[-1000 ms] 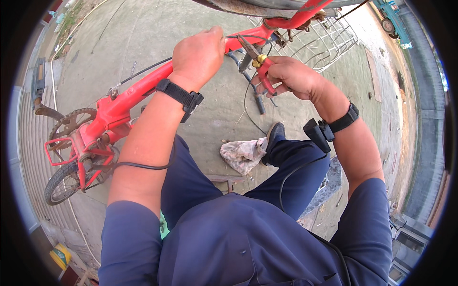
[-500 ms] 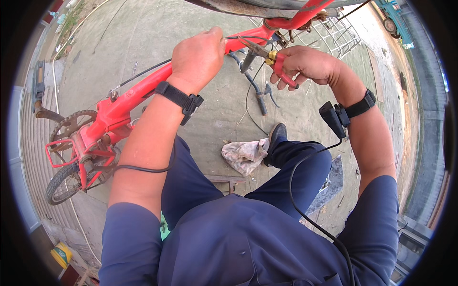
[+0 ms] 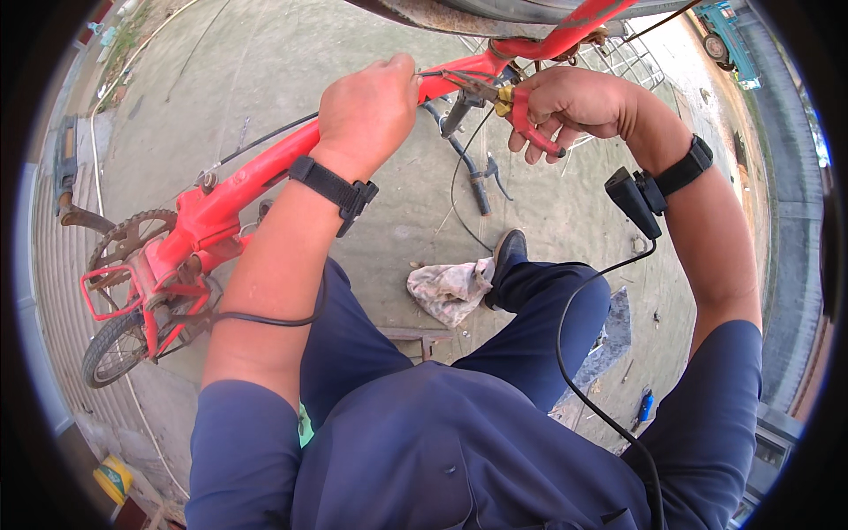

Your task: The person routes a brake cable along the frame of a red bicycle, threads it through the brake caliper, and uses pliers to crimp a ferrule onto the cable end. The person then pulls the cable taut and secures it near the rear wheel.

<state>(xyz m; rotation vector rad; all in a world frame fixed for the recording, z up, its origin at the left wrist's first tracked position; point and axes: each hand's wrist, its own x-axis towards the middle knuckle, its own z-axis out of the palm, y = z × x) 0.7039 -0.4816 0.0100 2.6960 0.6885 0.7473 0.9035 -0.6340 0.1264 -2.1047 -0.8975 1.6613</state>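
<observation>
A red bicycle frame (image 3: 265, 168) runs slantwise from the chainring at the left up to the top right. My left hand (image 3: 367, 115) is closed over its tube, at the black cable (image 3: 283, 129) lying along it; the fingertips are partly hidden. Just right of it, my right hand (image 3: 579, 104) grips a pair of pliers (image 3: 526, 124) with red handles and yellow at the pivot. The pliers' jaws point left and reach the cable beside the tube; whether they are clamped on it I cannot tell.
A wheel (image 3: 495, 16) crosses the top edge; the handlebar (image 3: 477, 181) hangs beneath the frame. A wire basket (image 3: 632, 64) lies beyond. Below are a patterned cloth (image 3: 449, 291) by my shoe (image 3: 510, 247) and a blue-handled tool (image 3: 646, 405). A lead hangs from my right wrist strap (image 3: 685, 168).
My right hand and forearm have shifted slightly right, and the pliers with them. My left hand stays nearly in place. The blue-handled tool at the lower right now shows.
</observation>
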